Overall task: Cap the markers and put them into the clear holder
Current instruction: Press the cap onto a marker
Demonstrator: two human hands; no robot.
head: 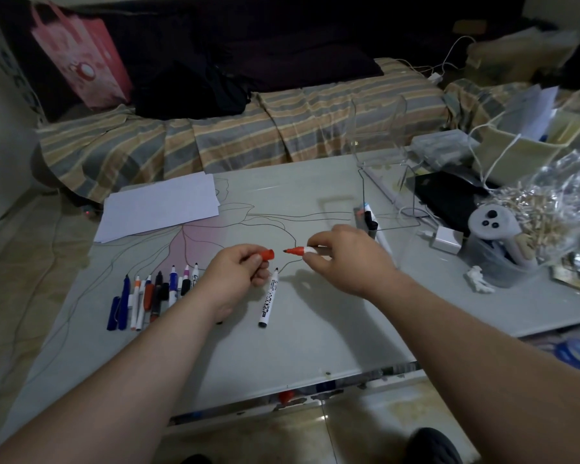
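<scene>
My left hand (236, 274) pinches a red cap (267, 254), its open end facing right. My right hand (345, 259) grips an uncapped red marker (298, 251), tip pointing left at the cap with a small gap between them. A black-and-white marker (268, 298) lies uncapped on the table below my left hand. Several more markers and loose caps (154, 296) lie in a row at the left. The clear holder (385, 202) stands at the back right with a few capped markers (369, 222) inside.
White paper sheets (161, 205) lie at the table's back left. At the right sit a white charger (446, 237), a grey controller in a tub (493, 226), a plastic bag of small pieces (549, 202) and a black case (449, 195). A striped couch (248, 135) is behind.
</scene>
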